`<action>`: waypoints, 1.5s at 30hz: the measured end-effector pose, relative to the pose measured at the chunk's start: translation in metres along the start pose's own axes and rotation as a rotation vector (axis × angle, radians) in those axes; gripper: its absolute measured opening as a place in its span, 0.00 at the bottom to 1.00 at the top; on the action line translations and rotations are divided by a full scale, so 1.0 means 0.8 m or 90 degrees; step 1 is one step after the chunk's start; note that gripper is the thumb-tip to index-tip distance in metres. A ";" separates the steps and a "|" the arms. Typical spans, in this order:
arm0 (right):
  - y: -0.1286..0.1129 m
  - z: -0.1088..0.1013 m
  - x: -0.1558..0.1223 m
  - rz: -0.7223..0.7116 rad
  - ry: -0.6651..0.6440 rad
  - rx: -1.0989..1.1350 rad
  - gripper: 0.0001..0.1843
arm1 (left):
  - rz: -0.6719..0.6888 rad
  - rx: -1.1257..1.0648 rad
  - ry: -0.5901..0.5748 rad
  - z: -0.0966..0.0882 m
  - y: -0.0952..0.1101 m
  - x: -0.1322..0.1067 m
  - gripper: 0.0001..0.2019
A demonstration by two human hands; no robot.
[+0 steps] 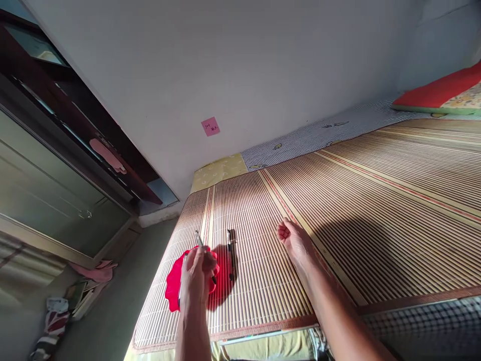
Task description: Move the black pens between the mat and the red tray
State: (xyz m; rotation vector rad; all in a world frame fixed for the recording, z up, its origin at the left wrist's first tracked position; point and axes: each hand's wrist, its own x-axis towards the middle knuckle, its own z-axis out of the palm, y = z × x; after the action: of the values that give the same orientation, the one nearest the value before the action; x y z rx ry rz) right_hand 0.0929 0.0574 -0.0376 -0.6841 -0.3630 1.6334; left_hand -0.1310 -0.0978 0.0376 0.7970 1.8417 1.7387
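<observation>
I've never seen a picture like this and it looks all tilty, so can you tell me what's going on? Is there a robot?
No robot here! These are a person's own two bare hands. The camera is worn on their head and looks forward and down, so you see roughly what they see, with their arms reaching in from the bottom.

The left hand holds a slim, pen-like thing above a red, wavy-edged dish. The right hand is curled over the striped mat, and I can't see anything in it.

On the mat lie the dish and, just beside it, a dark pen. Behind, a pink note is on the wall.
</observation>
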 end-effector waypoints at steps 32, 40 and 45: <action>-0.041 -0.027 0.008 -0.124 0.066 -0.200 0.22 | -0.170 -0.128 -0.484 0.132 -0.057 -0.091 0.23; -0.013 0.017 0.008 -0.118 -0.198 -0.429 0.23 | -0.147 -0.251 -0.743 0.090 -0.019 -0.082 0.21; 0.065 0.087 0.044 -0.063 -0.343 -0.674 0.12 | -0.195 -0.402 -0.640 0.079 -0.040 -0.069 0.17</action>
State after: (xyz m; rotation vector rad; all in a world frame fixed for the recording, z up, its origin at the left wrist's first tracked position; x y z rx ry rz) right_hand 0.0069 0.0917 -0.0227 -0.9480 -1.6928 1.4348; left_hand -0.0507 -0.0916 -0.0018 0.8261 0.6492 1.2234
